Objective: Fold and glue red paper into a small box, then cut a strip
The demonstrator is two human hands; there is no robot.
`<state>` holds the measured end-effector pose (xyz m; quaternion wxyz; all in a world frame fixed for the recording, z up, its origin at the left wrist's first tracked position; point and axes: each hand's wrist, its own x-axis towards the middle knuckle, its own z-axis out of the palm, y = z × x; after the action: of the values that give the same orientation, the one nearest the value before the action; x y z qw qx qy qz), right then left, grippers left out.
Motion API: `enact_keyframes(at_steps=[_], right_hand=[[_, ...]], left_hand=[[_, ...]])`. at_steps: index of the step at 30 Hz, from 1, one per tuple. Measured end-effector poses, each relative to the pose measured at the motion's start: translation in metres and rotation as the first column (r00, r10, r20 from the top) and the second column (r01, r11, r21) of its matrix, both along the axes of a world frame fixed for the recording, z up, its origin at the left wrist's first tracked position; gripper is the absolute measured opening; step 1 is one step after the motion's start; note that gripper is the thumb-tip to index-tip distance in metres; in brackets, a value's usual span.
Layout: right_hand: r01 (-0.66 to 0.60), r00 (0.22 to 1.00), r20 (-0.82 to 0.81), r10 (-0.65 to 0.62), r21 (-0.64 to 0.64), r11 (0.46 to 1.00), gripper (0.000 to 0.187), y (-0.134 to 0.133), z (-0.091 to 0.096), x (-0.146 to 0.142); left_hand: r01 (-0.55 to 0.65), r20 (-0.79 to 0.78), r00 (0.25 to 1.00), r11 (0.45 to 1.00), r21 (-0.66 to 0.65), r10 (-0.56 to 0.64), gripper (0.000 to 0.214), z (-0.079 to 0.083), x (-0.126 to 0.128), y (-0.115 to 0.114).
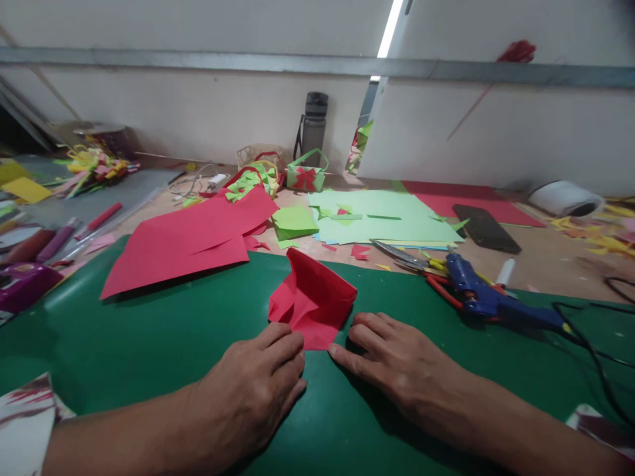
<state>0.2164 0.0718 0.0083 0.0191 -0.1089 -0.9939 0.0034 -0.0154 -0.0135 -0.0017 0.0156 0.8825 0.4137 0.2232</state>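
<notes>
While our left hand (255,383) bunches its fingers at the folded red paper (322,294), clamped or not we cannot tell, our right hand (399,360), fingertips apart, touches its near right corner. The paper sits on the green mat (169,337), left of the blue glue gun (489,301).

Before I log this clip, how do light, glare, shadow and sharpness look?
Head view: a strip of light at the top looks blown out; the green mat has a pale sheen toward its left end; a dark shadow falls below the right hand; paper scraps at far right look softer than the folded red paper.
</notes>
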Motion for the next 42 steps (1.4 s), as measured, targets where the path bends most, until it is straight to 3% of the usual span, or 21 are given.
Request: enact_keyframes(at_steps=[6,11,22,27,30,34,37,40,42], right_hand=[[-0.01,0.999,-0.041,0.011,0.017,1.0,0.035,-0.002,0.003,0.0],[0.046,0.995,-0.082,-0.049,-0.032,0.998,0.047,-0.005,0.002,-0.003],[0.121,0.993,-0.008,-0.121,0.128,0.984,0.041,-0.01,-0.005,-0.022],[0.11,0.994,-0.024,-0.109,0.029,0.994,0.033,-0.011,-0.004,-0.01],[0.111,0.975,-0.189,-0.116,-0.037,0.993,0.023,-0.012,-0.001,-0.006],[0.12,0.888,-0.457,-0.047,0.133,0.984,0.028,-0.009,0.01,-0.016],[0.165,0.894,-0.447,-0.037,0.252,0.954,0.035,-0.003,0.015,-0.03],[0.23,0.926,-0.354,-0.134,0.246,0.942,0.043,0.006,0.011,-0.044],[0.259,0.929,-0.323,-0.18,0.222,0.94,0.037,0.012,0.007,-0.051]], left_hand=[[-0.006,-0.034,0.999,1.0,-0.02,0.006,0.02,0.002,0.0,-0.001],[0.013,-0.152,0.988,0.998,-0.056,-0.021,0.027,0.006,0.003,0.001],[-0.016,-0.107,0.994,1.0,-0.011,0.015,0.02,-0.001,0.005,-0.001],[-0.011,-0.036,0.999,0.996,0.085,0.014,0.017,-0.004,0.002,-0.001],[-0.004,0.028,1.0,0.99,0.142,0.0,0.025,-0.002,-0.001,0.003],[-0.066,0.087,0.995,0.962,0.264,0.045,0.014,0.001,-0.008,0.013],[-0.116,0.195,0.979,0.951,0.287,0.061,0.02,0.001,-0.013,0.02],[-0.181,0.312,0.945,0.953,0.241,0.101,0.024,0.002,-0.015,0.026],[-0.214,0.35,0.928,0.95,0.225,0.126,0.024,0.004,-0.015,0.03]])
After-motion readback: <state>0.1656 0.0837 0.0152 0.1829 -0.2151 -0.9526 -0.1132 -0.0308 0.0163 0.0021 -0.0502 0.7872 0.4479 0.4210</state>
